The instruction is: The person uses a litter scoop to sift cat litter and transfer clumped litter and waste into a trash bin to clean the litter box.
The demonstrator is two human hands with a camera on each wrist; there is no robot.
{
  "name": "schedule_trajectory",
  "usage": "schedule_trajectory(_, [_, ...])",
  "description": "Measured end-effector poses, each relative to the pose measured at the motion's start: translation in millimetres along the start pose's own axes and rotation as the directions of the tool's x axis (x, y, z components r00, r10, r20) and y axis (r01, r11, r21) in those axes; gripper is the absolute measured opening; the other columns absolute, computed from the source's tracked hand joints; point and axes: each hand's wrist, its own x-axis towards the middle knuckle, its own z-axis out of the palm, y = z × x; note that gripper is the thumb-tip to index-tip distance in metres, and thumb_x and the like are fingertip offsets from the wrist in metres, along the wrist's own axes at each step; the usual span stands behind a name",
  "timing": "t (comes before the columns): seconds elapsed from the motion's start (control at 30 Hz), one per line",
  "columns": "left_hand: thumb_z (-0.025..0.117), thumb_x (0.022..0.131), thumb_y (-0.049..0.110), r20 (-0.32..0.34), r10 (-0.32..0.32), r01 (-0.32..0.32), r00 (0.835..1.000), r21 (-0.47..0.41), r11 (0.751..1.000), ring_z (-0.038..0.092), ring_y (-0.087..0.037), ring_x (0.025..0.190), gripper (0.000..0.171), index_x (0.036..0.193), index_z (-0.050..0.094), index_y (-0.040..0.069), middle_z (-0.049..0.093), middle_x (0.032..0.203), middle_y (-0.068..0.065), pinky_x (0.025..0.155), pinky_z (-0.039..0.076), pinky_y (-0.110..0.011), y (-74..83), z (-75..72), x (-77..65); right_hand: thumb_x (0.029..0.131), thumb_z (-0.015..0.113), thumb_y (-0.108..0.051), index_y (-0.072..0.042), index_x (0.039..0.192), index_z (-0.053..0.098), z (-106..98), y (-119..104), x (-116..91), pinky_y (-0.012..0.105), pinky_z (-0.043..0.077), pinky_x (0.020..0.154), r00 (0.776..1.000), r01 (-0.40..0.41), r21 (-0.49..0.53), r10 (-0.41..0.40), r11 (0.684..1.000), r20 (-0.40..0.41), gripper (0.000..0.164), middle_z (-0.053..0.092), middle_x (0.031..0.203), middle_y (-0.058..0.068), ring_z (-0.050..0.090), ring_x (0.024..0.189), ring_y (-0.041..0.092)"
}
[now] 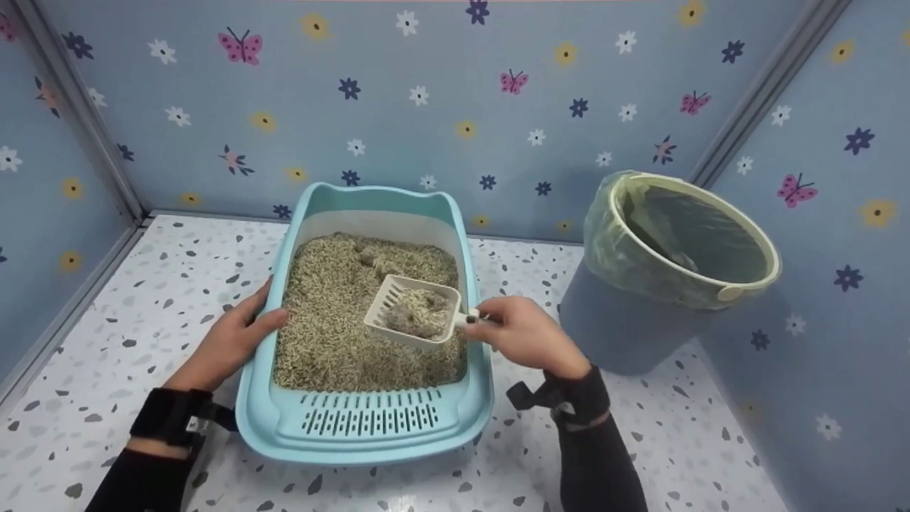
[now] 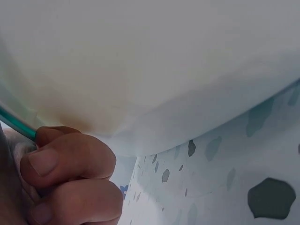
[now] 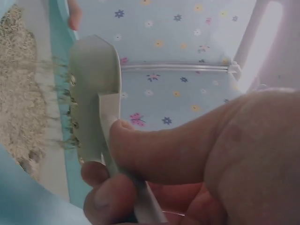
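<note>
By the right hand (image 1: 530, 334) the handle of a white scoop (image 3: 95, 70) is pinched, thumb pressed along it, and the scoop is held above the litter (image 1: 320, 313), right of the middle! Clumps (image 1: 412, 318) and pellets are carried in it, and grains are blurred below its slots. Across at the far side, the rim of the blue litter box (image 1: 370, 446) is gripped by the left hand (image 1: 231, 341), thumb on top, fingers curled under. To the right, a grey-blue bin (image 1: 625, 320) is lined with a greenish bag (image 1: 604, 238); everything is backed by flower-printed panels (image 1: 426, 142).
</note>
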Motion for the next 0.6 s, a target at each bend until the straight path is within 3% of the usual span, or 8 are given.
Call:
schedule_trajectory(0.2, [0.054,0.120,0.032,0.008,0.009,-0.009,1.000,-0.006,1.000,0.044,-0.043,0.156,0.072,0.180,0.014,0.029,0.021,0.184,-0.016,0.106,0.046,-0.012,2.6,0.7,2.0,0.106,0.076,-0.030,-0.019,0.089,0.075,4,-3,0,0.036,0.048,0.063,1.000,0.011,-0.004,-0.011,1.000,0.011,0.021,0.056,0.073,-0.007,0.049,0.064,0.012])
schedule_trajectory(0.37, [0.055,0.120,0.033,0.012,-0.002,0.002,1.000,0.003,1.000,0.037,-0.044,0.160,0.073,0.180,0.013,0.031,0.018,0.184,-0.014,0.106,0.045,-0.011,6.2,1.1,3.3,0.105,0.078,-0.029,-0.019,0.086,0.072,-8,3,-6,0.038,0.048,0.066,1.000,-0.002,-0.021,0.001,1.000,-0.028,0.022,0.058,0.073,-0.006,0.052,0.065,0.014])
schedule_trajectory(0.6, [0.055,0.120,0.033,-0.003,-0.009,0.009,1.000,0.035,0.999,0.048,-0.044,0.152,0.072,0.179,0.015,0.030,0.021,0.183,-0.017,0.103,0.048,-0.013,6.9,-0.1,3.0,0.106,0.077,-0.031,-0.017,0.089,0.074,-4,2,-2,0.033,0.046,0.063,1.000,0.015,0.005,-0.015,1.000,0.010,0.022,0.055,0.072,-0.006,0.048,0.064,0.012])
